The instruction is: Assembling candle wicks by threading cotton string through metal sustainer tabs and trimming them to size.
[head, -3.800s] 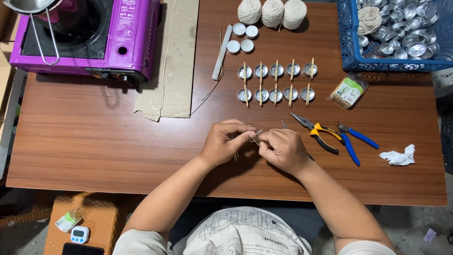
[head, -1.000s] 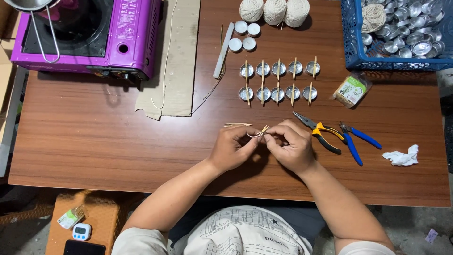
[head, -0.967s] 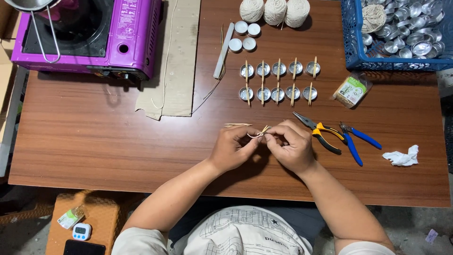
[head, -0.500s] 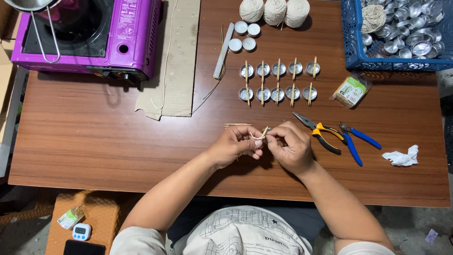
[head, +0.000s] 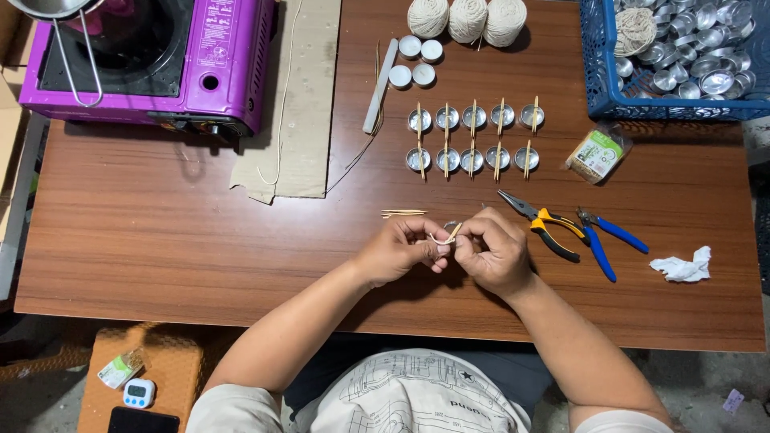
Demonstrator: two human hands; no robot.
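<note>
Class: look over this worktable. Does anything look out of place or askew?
Little does. A crumpled white tissue lies loose beside the pliers, and the cardboard sheet has a ragged, torn lower edge. The cups sit in neat rows.

- purple stove [head: 152,60], tabletop's far left corner
- three twine balls [head: 468,19] at far edge
- blue basket [head: 597,76] of metal cups
- two pliers [head: 573,232], white tissue [head: 680,266] on the right

Stove [head: 152,64] sits far left on the surface [head: 160,240], basket [head: 678,60] of tins far right, twine balls [head: 468,19] between. Tin cups [head: 472,138] lie in two rows behind both hands; pliers [head: 539,224] just right of them.
</note>
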